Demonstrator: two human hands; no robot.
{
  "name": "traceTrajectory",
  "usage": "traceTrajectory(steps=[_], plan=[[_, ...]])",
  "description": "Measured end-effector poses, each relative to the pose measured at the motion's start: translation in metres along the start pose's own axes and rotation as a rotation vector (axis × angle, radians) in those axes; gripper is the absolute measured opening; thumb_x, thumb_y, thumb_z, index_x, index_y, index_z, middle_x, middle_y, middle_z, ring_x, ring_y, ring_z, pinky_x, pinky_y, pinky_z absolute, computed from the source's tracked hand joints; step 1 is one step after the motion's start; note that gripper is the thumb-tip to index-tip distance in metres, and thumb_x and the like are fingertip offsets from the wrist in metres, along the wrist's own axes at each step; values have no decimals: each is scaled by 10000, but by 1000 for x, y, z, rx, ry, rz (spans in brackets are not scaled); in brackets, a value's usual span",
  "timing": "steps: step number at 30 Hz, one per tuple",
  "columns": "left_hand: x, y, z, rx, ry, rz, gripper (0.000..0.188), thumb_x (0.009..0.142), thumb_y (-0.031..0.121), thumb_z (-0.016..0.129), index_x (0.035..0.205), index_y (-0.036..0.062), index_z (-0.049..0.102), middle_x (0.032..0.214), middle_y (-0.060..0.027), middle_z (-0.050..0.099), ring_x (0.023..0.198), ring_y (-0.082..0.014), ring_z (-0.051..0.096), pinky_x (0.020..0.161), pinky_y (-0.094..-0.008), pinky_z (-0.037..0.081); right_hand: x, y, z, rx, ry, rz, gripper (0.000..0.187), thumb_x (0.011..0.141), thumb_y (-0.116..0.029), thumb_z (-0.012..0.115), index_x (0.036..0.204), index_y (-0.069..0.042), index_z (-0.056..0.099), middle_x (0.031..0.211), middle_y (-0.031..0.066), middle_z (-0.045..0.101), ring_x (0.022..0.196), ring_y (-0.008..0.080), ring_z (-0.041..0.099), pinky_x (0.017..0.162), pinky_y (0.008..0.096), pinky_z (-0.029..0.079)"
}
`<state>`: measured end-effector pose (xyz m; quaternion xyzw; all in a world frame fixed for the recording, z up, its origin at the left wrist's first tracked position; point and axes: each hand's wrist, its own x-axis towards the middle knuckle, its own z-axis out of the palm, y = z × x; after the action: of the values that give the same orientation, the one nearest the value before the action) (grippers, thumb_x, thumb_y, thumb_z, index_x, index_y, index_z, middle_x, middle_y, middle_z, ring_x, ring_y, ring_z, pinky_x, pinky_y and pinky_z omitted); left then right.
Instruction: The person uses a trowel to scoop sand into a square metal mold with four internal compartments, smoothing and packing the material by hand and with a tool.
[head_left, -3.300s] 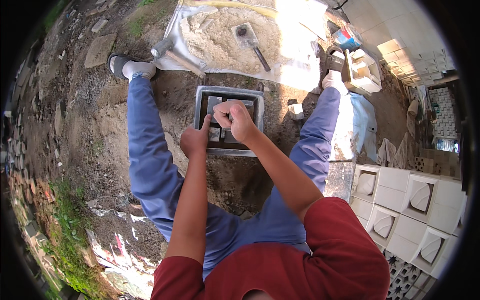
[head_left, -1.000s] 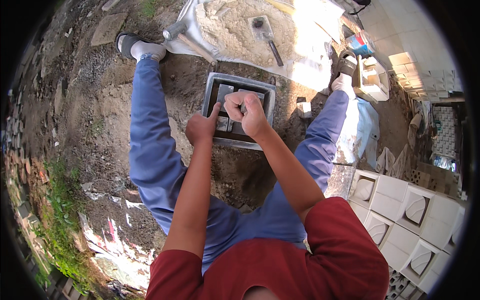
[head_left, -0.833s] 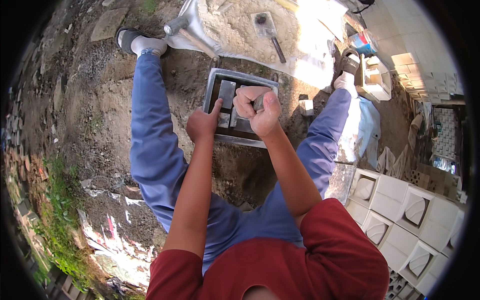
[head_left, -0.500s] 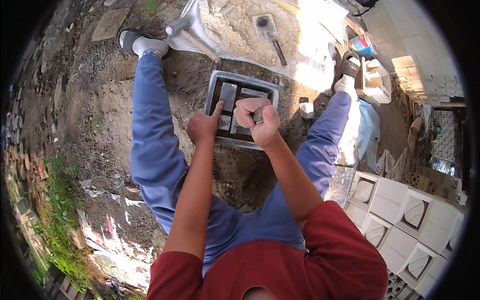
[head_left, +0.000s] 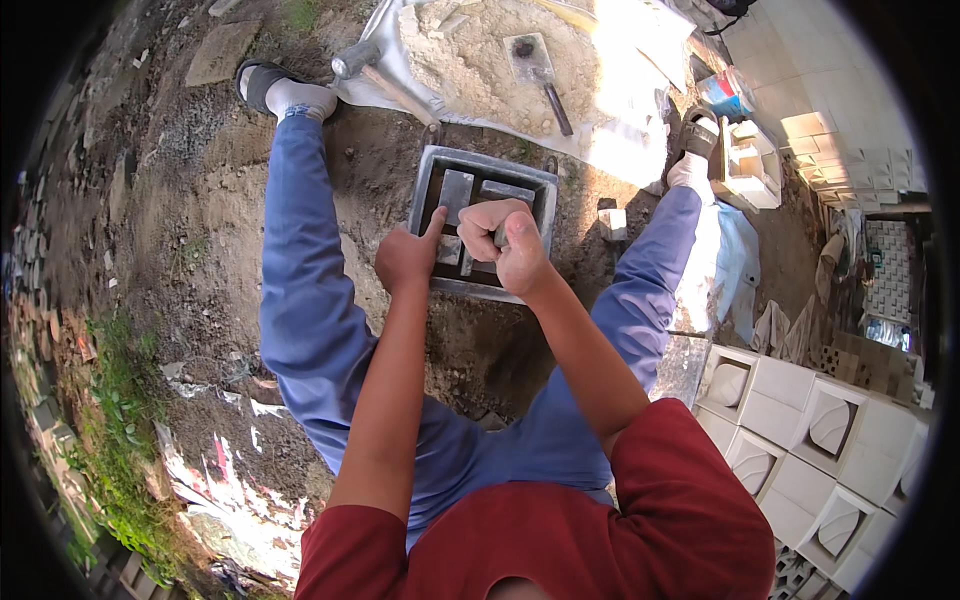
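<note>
A grey rectangular metal mould (head_left: 487, 290) lies on the ground between my legs, with several grey blocks inside, one of them a long block (head_left: 456, 192) at the left. My left hand (head_left: 405, 258) is closed at the mould's left wall, its thumb stretched over the edge onto that block; its other fingers are mostly hidden. Above the mould's right half, my right hand (head_left: 507, 245) makes a fist around something grey, of which only a small piece shows between fingers and thumb. The fist covers part of the blocks below.
Beyond the mould, a white sheet (head_left: 385, 92) bears pale powder (head_left: 450, 60) and a trowel (head_left: 558, 108). A hammer (head_left: 395, 92) lies by my left foot. A small pale block (head_left: 612, 222) sits right of the mould. White hollow blocks (head_left: 780, 390) are stacked at the lower right.
My right fist has shifted slightly left and nearer over the mould, still closed on the grey thing. My left hand stays at the mould's left wall.
</note>
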<state>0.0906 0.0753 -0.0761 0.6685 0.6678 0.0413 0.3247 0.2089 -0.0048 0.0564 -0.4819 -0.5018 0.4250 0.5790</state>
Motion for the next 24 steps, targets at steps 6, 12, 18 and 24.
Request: traceTrajectory(steps=[6, 12, 18, 24], plan=[[-6, 13, -1, -3, -34, -13, 885, 742, 865, 592, 917, 17, 772, 911, -239, 740, 894, -409, 728, 781, -494, 566, -5, 26, -19, 74, 3, -63, 827, 923, -836, 301, 582, -83, 266, 543, -22, 260, 495, 101, 253, 488, 297, 181], [-4, 8, -3, -4, -14, -20, 900, 731, 878, 590, 905, 13, 769, 899, -233, 739, 876, -407, 729, 772, -496, 566, 6, 2, -25, 152, 65, 37, 853, 863, -894, 315, 569, -95, 270, 547, -32, 258, 471, 109, 253, 470, 297, 164], [0, 0, 2, 31, -10, -30, 904, 748, 881, 568, 920, 18, 775, 904, -236, 739, 887, -409, 727, 780, -496, 564, 29, 11, -25, 85, 31, 128, 858, 830, -922, 329, 565, -107, 288, 546, -36, 279, 462, 108, 251, 459, 297, 168], [-4, 13, 1, 10, -26, -6, 914, 753, 885, 557, 920, 13, 773, 907, -237, 740, 894, -411, 728, 786, -497, 565, 36, 34, -48, 162, 50, -11, 818, 866, -889, 318, 561, -129, 304, 510, -49, 259, 436, 104, 229, 438, 295, 163]])
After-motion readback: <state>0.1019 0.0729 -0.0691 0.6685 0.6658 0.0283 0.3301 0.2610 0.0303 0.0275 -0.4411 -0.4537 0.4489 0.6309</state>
